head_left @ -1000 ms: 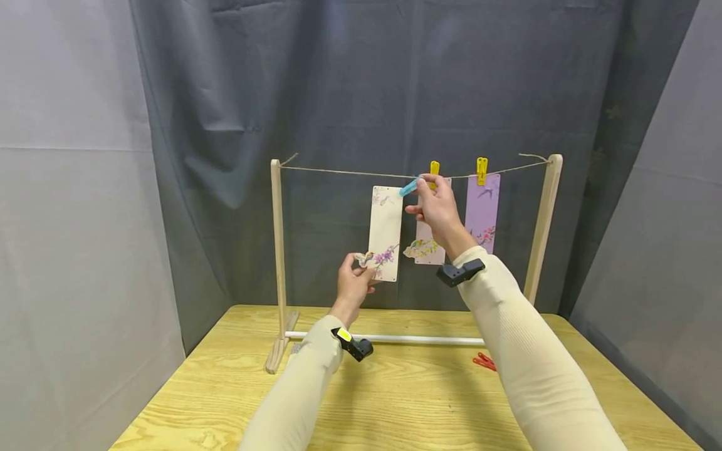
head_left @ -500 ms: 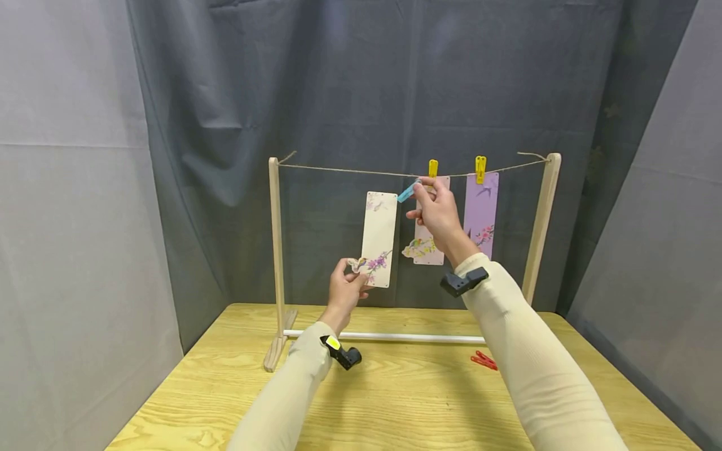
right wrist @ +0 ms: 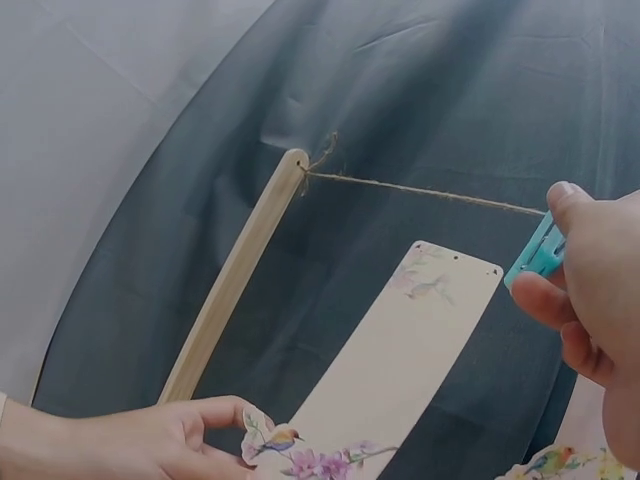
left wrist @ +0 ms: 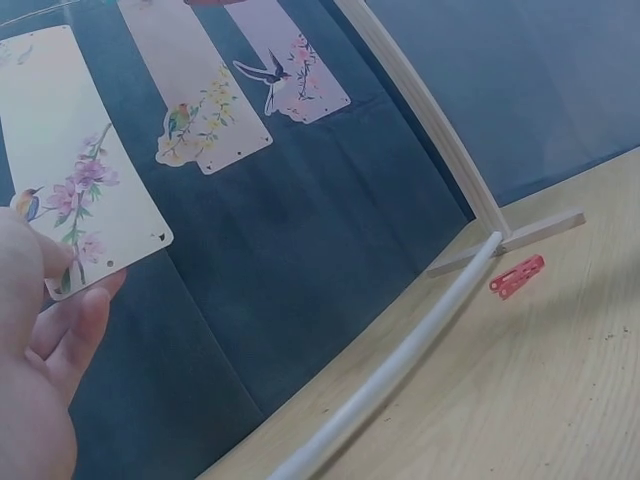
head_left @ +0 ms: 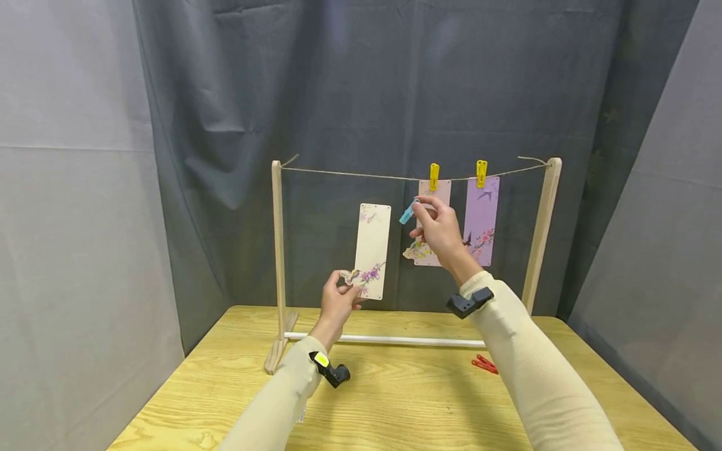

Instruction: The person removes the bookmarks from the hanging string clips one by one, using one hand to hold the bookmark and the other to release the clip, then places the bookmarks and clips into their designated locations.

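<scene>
Bookmark (head_left: 372, 243) pinched low by the left hand (head_left: 337, 302) could tilt, its top unsupported, and swing away from the blue clothespin (head_left: 408, 213) pinched in the right hand (head_left: 441, 232).

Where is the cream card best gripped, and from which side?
Probably by its lower left edge, from the left, as the left hand holds it. The cream card is thin, flat and nearly upright, so a pinch across its faces should suit; gripping low would leave the top edge free for the blue clip in the right hand.
</scene>
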`<state>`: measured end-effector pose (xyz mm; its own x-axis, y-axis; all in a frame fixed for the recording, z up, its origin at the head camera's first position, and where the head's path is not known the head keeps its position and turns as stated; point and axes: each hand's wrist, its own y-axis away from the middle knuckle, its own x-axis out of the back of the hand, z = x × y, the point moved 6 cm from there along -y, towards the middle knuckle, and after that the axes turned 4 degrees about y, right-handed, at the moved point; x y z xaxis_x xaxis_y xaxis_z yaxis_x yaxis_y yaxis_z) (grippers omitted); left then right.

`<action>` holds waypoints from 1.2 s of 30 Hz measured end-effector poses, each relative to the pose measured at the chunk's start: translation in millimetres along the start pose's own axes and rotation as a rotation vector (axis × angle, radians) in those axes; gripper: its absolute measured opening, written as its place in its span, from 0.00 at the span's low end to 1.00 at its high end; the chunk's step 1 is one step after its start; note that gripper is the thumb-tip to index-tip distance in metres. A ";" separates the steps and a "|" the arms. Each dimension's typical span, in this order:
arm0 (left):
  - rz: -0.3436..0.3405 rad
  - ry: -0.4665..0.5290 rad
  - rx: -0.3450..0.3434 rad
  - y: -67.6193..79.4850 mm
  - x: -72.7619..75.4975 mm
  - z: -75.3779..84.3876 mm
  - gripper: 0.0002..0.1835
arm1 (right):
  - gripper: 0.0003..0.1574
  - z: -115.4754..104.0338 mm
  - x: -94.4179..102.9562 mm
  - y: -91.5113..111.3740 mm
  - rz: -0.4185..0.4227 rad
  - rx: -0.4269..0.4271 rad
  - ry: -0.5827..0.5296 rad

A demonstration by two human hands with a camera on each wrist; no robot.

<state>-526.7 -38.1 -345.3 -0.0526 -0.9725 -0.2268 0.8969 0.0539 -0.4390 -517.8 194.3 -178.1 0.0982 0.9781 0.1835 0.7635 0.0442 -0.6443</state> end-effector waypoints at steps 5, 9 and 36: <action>0.010 -0.007 0.003 7.8 6.3 -3.1 0.13 | 0.29 7.4 1.3 8.5 -0.011 0.004 0.031; 0.012 -0.005 0.009 12.6 9.8 -5.0 0.13 | 0.28 11.1 3.4 13.0 0.003 0.018 0.041; 0.018 -0.056 0.015 32.8 24.5 -19.1 0.13 | 0.30 29.6 3.1 36.6 -0.052 -0.001 0.095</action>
<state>-506.9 -55.8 -381.9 -0.0120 -0.9827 -0.1849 0.9038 0.0684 -0.4224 -508.4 204.9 -223.1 0.1181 0.9508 0.2865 0.7698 0.0946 -0.6313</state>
